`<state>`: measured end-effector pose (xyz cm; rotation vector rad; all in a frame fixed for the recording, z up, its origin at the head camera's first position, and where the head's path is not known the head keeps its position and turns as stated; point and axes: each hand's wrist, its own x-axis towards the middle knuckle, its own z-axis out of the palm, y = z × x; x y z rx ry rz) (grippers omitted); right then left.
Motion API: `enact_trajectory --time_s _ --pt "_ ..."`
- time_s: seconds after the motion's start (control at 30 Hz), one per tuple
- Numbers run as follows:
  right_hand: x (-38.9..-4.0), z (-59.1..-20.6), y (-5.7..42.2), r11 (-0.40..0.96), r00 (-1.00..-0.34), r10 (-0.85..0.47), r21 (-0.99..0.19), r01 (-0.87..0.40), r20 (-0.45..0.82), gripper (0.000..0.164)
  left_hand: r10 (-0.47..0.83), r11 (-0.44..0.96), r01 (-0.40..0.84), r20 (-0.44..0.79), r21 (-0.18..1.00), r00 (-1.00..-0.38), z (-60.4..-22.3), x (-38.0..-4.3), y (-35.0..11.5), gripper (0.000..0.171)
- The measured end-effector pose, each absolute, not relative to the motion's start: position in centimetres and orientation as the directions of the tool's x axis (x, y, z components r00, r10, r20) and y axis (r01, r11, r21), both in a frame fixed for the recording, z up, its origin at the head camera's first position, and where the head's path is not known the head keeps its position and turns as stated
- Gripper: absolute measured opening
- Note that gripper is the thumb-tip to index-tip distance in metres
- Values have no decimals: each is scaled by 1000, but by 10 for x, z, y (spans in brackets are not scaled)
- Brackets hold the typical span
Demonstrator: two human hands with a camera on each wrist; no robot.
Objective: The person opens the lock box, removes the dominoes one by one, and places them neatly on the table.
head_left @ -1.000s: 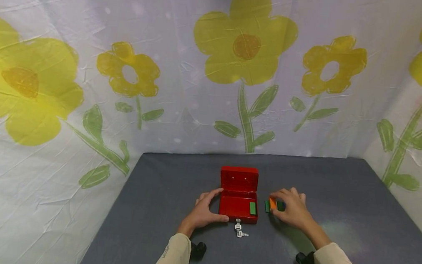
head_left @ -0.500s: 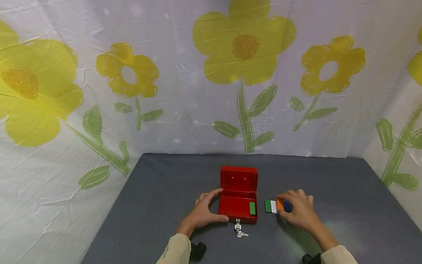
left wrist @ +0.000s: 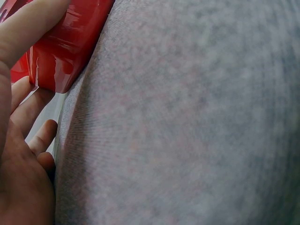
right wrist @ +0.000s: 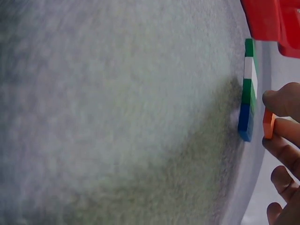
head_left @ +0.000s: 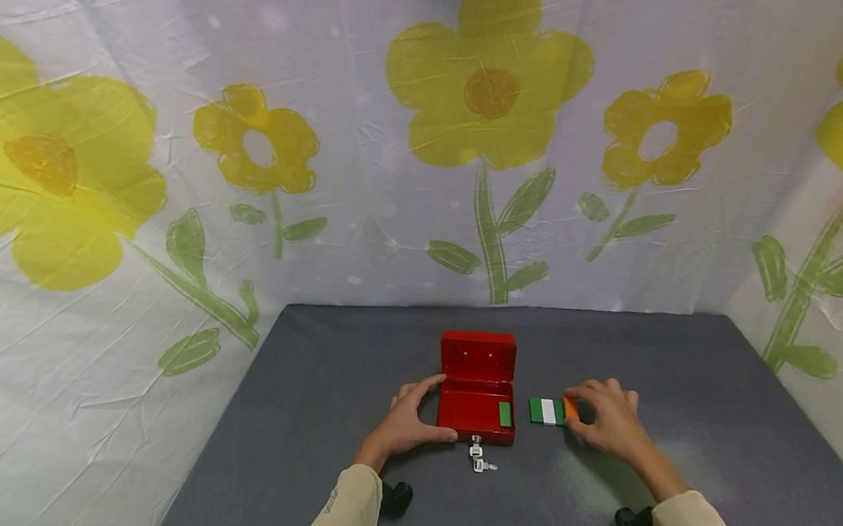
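Note:
In the head view, a red cash box (head_left: 458, 404) sits with its lid raised. One green block (head_left: 504, 414) lies inside, at its right side. My left hand (head_left: 400, 424) holds the box's left side, thumb at the front wall and index finger near the back corner. To the right of the box, my right hand (head_left: 614, 422) pinches an orange block (head_left: 571, 408) between thumb and fingers. In the right wrist view this block is just above a row on the table: a green block (right wrist: 249, 47), a white block (right wrist: 248, 68), another green block and a blue block (right wrist: 245, 122).
Two small keys (head_left: 478, 460) hang at the lock on the box's front, one lying on the grey tabletop (head_left: 504, 521). Behind the table stands a white curtain (head_left: 364, 233) with yellow flowers. Each wrist wears a black camera mount.
My right hand has moved right with the orange block along the row, uncovering the white block and then the second green one. The left hand and the cash box have stayed put.

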<state>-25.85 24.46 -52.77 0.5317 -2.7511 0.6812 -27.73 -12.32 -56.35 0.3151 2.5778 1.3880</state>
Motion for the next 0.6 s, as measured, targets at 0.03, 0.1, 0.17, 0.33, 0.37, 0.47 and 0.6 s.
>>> enact_trajectory --time_s 0.03,0.1,0.17,0.33,0.37,0.47,0.6 --pt "-258 -527 245 826 -902 -285 -395 -402 323 39 279 536 94 -71 839 -958 -564 -277 -123 94" --pt "-258 -527 247 830 -904 -284 -390 -399 320 40 278 535 92 -72 840 -958 -564 -278 -123 95" --pt "-257 -527 248 833 -904 -285 -385 -398 318 40 276 537 91 -74 839 -958 -564 -278 -123 95" --pt "-257 -527 253 836 -905 -284 -381 -395 315 41 274 540 88 -77 837 -959 -563 -278 -124 95" --pt "-257 -527 253 836 -906 -285 -380 -395 314 41 274 539 87 -77 838 -959 -563 -278 -124 95" --pt "-257 -528 255 837 -906 -287 -378 -395 313 41 275 537 88 -76 839 -958 -564 -278 -124 95" --pt "-256 -528 257 837 -907 -286 -381 -394 310 42 280 537 92 -74 839 -957 -565 -278 -124 95"
